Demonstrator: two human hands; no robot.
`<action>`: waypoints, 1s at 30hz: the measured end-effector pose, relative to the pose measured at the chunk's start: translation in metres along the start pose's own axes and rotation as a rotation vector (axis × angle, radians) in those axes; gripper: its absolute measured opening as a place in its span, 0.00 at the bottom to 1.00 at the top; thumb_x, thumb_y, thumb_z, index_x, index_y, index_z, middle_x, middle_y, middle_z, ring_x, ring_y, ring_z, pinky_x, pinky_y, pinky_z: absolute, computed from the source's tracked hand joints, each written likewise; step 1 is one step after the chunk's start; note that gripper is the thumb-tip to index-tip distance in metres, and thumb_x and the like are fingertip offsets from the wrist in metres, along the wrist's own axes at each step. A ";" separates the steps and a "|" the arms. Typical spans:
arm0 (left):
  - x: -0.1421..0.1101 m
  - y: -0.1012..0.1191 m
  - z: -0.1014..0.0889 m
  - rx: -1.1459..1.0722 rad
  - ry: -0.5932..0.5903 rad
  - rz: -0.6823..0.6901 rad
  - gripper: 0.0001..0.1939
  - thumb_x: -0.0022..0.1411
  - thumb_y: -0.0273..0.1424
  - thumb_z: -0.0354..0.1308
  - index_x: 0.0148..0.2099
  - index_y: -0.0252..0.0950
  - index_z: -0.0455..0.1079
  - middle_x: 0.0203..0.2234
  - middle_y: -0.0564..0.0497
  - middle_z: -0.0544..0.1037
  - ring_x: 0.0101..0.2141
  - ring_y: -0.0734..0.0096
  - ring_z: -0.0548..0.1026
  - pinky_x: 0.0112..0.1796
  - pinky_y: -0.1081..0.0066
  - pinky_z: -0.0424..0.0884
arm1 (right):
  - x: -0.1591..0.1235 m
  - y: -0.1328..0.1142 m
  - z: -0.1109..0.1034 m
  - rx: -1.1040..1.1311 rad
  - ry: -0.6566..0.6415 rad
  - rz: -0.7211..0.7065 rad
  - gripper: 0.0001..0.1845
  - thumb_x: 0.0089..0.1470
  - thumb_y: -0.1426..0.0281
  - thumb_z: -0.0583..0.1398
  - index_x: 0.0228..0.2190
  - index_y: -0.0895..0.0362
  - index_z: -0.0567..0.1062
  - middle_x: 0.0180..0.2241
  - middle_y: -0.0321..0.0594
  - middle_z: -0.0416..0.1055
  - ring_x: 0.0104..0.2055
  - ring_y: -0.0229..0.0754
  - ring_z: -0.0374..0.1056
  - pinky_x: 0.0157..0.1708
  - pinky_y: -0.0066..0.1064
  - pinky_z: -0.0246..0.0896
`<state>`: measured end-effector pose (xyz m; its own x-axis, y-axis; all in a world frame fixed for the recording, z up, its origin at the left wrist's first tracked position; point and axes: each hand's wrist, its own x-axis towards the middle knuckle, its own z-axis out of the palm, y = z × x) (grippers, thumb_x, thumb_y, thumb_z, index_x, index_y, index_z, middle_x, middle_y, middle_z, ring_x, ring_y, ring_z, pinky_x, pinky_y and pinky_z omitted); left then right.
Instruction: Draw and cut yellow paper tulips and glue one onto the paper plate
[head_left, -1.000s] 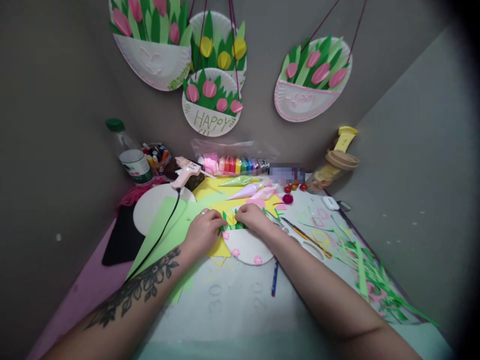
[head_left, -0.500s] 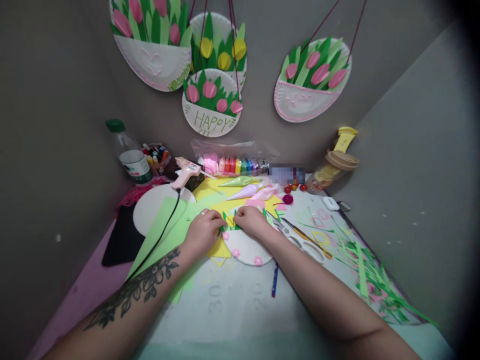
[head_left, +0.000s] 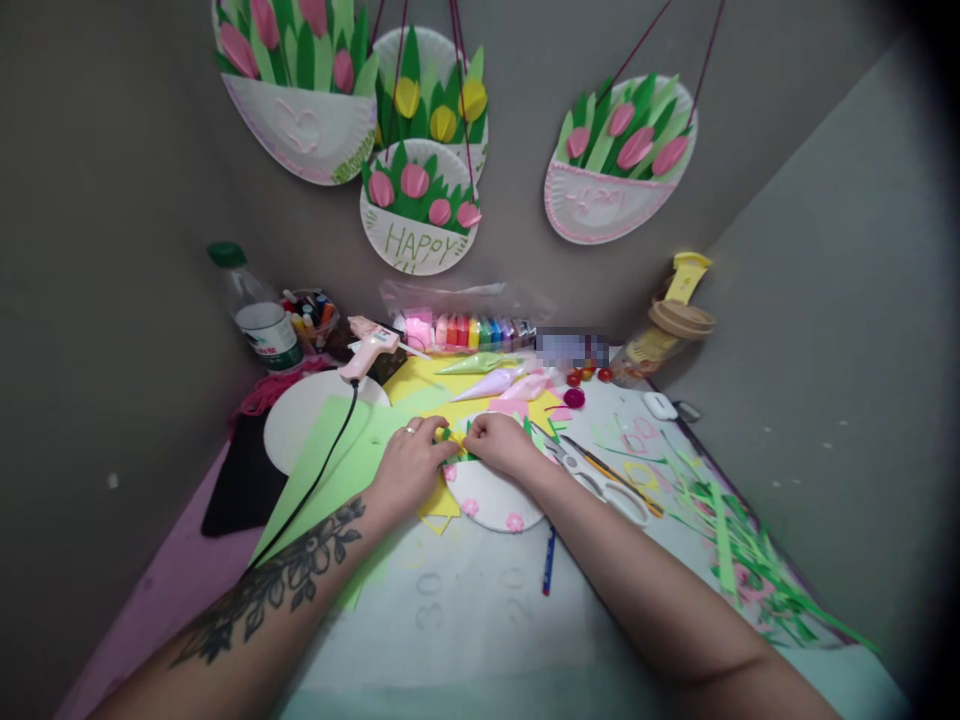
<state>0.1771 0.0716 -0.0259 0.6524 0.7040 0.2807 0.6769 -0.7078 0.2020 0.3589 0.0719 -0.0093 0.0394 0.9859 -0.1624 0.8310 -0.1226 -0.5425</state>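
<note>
A white paper plate craft [head_left: 491, 496] with small pink flowers along its lower half lies on the table. Green paper leaves and a yellow paper flower [head_left: 458, 438] show at its upper left. My right hand [head_left: 501, 441] is closed over the plate's upper part, its fingertips pinched at the right side of the yellow flower. On the flower's other side, my left hand [head_left: 411, 456] has thumb and forefinger apart, with nothing plainly gripped. My right hand and forearm cover part of the leaves and the plate's right side.
A pink glue gun [head_left: 369, 354] with a black cord rests at back left by a bottle [head_left: 262, 325]. Scissors [head_left: 600, 482] and a blue pencil [head_left: 550, 562] lie right of the plate. Green paper scraps [head_left: 739, 545] are heaped at far right. Finished plates hang on the wall.
My left thumb and forefinger have spread apart from being pinched together, showing more of the yellow flower. My right hand stays almost where it was. The view has shifted slightly.
</note>
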 end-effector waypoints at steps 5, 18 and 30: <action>0.001 -0.001 -0.001 0.038 -0.023 0.007 0.17 0.58 0.22 0.55 0.45 0.45 0.76 0.48 0.44 0.70 0.45 0.56 0.68 0.41 0.59 0.68 | 0.000 0.000 0.000 -0.014 0.009 0.008 0.02 0.42 0.72 0.60 0.21 0.55 0.71 0.22 0.34 0.71 0.25 0.36 0.62 0.24 0.27 0.45; 0.001 -0.003 -0.008 -0.067 0.022 -0.002 0.18 0.56 0.18 0.53 0.42 0.42 0.77 0.45 0.45 0.72 0.43 0.59 0.68 0.42 0.62 0.67 | 0.000 0.006 0.001 0.083 0.046 -0.030 0.02 0.43 0.72 0.60 0.25 0.56 0.71 0.22 0.32 0.68 0.25 0.36 0.62 0.24 0.25 0.48; -0.001 -0.009 -0.007 -0.104 0.073 -0.049 0.20 0.53 0.17 0.51 0.41 0.40 0.78 0.43 0.45 0.74 0.43 0.59 0.69 0.43 0.62 0.67 | -0.010 0.010 -0.011 0.079 0.073 -0.465 0.20 0.50 0.83 0.51 0.34 0.54 0.78 0.34 0.40 0.69 0.39 0.41 0.67 0.40 0.31 0.60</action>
<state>0.1680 0.0774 -0.0211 0.5906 0.7341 0.3350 0.6657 -0.6779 0.3119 0.3733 0.0623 -0.0045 -0.2850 0.9435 0.1692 0.7254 0.3276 -0.6053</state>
